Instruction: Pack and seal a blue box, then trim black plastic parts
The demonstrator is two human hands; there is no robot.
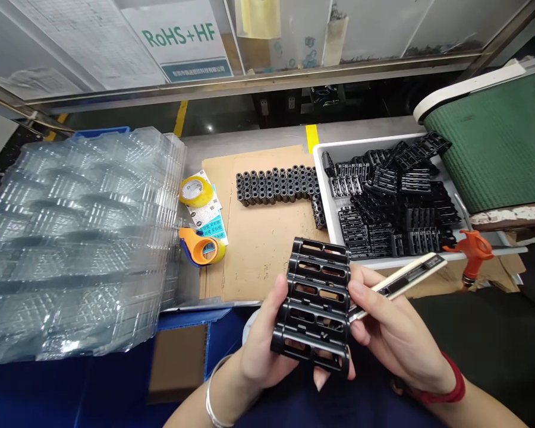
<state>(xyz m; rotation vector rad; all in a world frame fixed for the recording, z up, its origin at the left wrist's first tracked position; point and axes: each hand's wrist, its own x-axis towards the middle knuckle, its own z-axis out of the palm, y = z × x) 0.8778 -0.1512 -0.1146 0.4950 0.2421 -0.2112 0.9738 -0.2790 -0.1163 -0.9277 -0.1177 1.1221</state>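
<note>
My left hand [267, 339] is closed around a black plastic part [316, 303], a row of joined ribbed tubes with long slots. In my right hand [387, 321] is a utility knife [410, 275] with a pale handle, its tip end close to the part's right edge. My right thumb and fingers also touch that edge. Beyond my hands, several rows of similar black parts [276, 184] stand on end on a cardboard sheet [254, 249]. To the right a white bin [330, 208] holds a heap of more black parts [401, 190].
A tall stack of clear plastic trays [80, 238] takes up the left side. Between it and the cardboard lie a yellow tape roll [197, 190], labels [211, 223] and an orange tape dispenser [200, 246]. An orange tool [472, 255] hangs at the bin's front corner, near a green conveyor belt [503, 137].
</note>
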